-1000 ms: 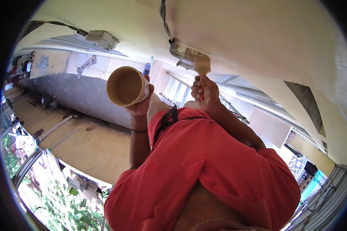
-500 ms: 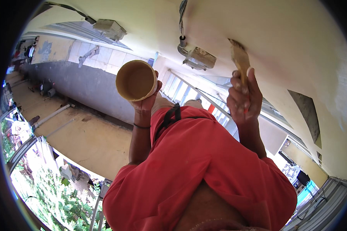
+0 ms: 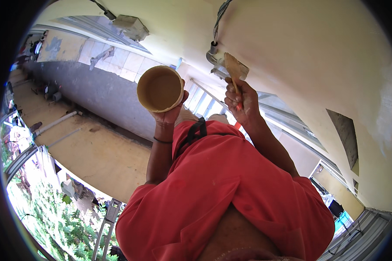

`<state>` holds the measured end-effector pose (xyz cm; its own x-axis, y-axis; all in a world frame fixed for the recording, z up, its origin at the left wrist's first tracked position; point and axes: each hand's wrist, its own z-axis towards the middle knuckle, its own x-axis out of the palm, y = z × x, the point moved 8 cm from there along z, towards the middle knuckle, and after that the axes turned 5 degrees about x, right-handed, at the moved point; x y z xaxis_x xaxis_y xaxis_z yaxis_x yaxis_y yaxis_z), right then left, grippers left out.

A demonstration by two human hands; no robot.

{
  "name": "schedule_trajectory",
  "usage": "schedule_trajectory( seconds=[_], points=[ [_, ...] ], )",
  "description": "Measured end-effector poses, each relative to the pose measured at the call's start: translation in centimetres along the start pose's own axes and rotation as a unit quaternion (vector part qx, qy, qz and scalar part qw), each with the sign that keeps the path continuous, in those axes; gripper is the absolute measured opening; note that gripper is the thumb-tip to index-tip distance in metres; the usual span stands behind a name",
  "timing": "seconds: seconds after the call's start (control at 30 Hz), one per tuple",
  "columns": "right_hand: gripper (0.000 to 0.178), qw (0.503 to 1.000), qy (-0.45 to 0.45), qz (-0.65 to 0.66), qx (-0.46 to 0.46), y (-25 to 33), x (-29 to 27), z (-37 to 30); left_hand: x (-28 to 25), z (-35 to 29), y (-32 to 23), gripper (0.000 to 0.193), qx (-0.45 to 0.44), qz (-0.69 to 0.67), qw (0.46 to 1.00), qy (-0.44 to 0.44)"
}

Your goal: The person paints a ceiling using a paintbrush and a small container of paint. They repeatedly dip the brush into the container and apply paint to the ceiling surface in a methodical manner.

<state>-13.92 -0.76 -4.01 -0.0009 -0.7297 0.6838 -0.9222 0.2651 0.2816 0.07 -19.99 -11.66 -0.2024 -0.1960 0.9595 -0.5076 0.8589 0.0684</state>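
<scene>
My left hand [image 3: 167,114] is raised and grips a round tan tub [image 3: 160,88] from below, its open mouth facing the camera and its inside coated in cream colour. My right hand [image 3: 241,99] is closed around the handle of a flat paintbrush [image 3: 234,69]. The bristles point up and touch the cream-painted surface [image 3: 300,52] just beside a grey pipe fitting [image 3: 213,54]. A red shirt [image 3: 222,191] fills the lower middle, with a dark strap across it near the neck.
A cable runs up from the pipe fitting. A box-shaped fixture [image 3: 133,26] hangs at the upper left. A dark unpainted patch [image 3: 344,130] shows at the right. A grey wall [image 3: 96,93], louvred windows [image 3: 204,102] and greenery [image 3: 43,217] lie to the left.
The brush swung out to the right half a second ago and has come back left, close to the pipe fitting. The tub has drifted slightly right and stayed raised.
</scene>
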Motion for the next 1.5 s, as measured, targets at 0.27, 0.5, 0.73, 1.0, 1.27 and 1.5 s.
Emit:
schedule_trajectory(
  seconds=[0.27,0.5,0.73,1.0,1.27,1.5],
  points=[
    [0.024,0.993,0.022,0.116,-0.009,3.3,2.2,7.9,0.6,-0.4,-1.1,0.073,-0.02,-0.06,0.995,0.077],
    [0.031,0.993,0.057,0.053,-0.094,4.5,5.3,3.8,0.6,-0.3,-2.0,0.074,-0.005,-0.056,0.994,0.093],
    [0.05,0.966,0.059,-0.189,-0.164,4.6,9.3,-5.9,0.6,0.0,-1.7,0.076,0.025,-0.013,0.999,0.022],
    [0.033,0.948,-0.053,-0.27,-0.16,1.9,2.4,-6.3,0.6,-0.1,-0.2,0.071,-0.009,-0.043,0.997,0.064],
    [0.026,0.999,-0.047,-0.002,0.028,-0.4,-0.7,3.5,0.3,-0.3,-1.1,0.079,0.028,0.0,0.999,0.018],
    [0.006,0.981,0.006,0.176,0.084,3.0,0.4,9.1,0.5,-1.1,-2.2,0.077,0.0,-0.079,0.993,0.085]
  ],
)
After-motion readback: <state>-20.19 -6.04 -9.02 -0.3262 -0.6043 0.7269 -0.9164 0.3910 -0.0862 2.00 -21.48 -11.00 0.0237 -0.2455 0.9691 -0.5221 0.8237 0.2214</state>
